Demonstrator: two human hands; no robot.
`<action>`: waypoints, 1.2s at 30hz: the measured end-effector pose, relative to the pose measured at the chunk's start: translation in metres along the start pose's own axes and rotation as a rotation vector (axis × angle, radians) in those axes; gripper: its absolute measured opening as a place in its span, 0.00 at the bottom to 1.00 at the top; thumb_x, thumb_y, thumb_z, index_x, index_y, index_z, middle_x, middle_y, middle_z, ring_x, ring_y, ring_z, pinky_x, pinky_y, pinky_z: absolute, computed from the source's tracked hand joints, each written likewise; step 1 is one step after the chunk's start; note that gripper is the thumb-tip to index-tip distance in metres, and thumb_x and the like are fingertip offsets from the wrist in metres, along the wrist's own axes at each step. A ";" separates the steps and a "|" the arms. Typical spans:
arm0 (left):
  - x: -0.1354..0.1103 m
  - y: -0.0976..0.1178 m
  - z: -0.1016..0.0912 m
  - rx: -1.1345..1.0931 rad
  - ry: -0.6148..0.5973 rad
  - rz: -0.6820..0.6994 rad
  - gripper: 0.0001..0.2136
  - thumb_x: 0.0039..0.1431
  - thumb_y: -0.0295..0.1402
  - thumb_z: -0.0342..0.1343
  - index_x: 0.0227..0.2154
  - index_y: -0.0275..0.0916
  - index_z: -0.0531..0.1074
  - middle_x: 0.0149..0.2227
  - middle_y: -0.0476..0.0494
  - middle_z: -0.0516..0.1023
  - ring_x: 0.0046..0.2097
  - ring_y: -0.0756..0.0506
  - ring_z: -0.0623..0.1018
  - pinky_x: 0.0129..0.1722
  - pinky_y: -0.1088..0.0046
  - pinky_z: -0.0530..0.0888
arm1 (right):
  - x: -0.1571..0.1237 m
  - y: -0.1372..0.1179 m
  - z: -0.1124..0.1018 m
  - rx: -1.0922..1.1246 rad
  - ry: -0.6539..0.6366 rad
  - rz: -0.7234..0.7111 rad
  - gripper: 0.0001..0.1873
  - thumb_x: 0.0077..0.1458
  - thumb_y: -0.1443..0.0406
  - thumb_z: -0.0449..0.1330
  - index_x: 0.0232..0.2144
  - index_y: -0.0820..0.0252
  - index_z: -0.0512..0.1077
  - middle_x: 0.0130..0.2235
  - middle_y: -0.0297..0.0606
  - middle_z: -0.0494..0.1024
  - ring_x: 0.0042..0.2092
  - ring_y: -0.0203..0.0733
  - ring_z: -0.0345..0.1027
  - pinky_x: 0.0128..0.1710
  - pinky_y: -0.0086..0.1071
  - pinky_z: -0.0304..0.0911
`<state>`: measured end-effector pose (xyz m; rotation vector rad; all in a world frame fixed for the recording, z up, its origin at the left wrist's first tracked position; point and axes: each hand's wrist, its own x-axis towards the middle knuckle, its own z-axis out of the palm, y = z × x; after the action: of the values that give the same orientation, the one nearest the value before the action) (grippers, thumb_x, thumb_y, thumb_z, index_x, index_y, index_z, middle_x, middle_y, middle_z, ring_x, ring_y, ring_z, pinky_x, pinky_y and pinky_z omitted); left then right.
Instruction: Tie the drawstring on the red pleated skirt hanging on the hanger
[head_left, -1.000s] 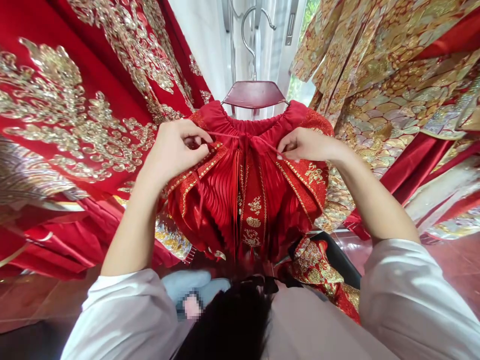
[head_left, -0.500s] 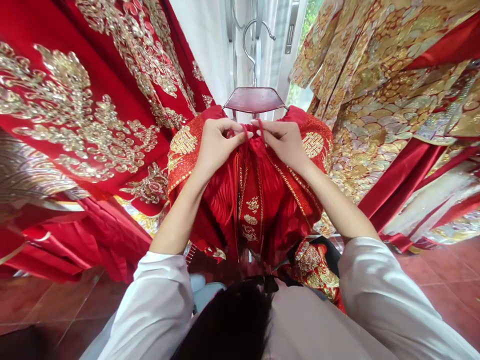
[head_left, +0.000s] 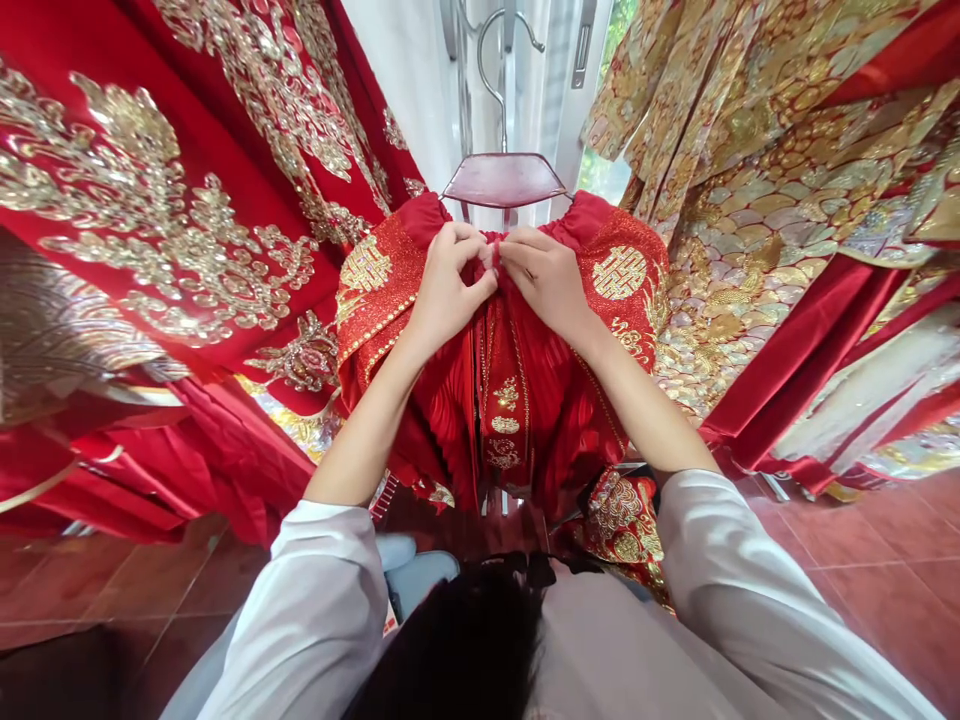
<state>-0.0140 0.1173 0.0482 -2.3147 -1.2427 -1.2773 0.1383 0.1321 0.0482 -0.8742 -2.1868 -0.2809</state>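
Observation:
A red skirt-like garment (head_left: 506, 370) with gold embroidery and a gathered top edge hangs from a dark red hanger (head_left: 506, 180) with a metal hook. At the middle of that top edge, my left hand (head_left: 454, 285) pinches a red cord (head_left: 496, 256) between thumb and fingers. My right hand (head_left: 546, 278) meets it there, its fingertips closed on the same cord. Both hands are close together, almost touching, in front of the gathered fabric. The fingertips partly hide the cord, so whether it is looped or knotted cannot be made out.
A red cloth with silver-gold beading (head_left: 172, 220) hangs on the left. Gold patterned garments (head_left: 720, 240) hang on the right, with red satin bands (head_left: 817, 350) below. Behind the hook are metal rails and a white door frame (head_left: 574, 90). Red tiles (head_left: 877, 560) cover the floor.
Both hands have drawn closer together, and the cord strands that stood up between them are now mostly behind the fingers. The hanger and garment appear slightly higher in view.

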 end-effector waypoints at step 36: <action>0.034 -0.054 -0.074 -0.061 -0.176 -0.047 0.18 0.60 0.41 0.55 0.45 0.31 0.68 0.45 0.44 0.74 0.44 0.46 0.69 0.51 0.67 0.64 | -0.049 0.074 -0.063 -0.104 0.291 0.260 0.20 0.58 0.53 0.51 0.47 0.57 0.69 0.48 0.46 0.72 0.52 0.53 0.62 0.49 0.47 0.61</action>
<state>-0.0895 0.1297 0.1084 -2.5019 -1.3372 -1.1625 0.2470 0.1350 0.0516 -1.0905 -1.7828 -0.3706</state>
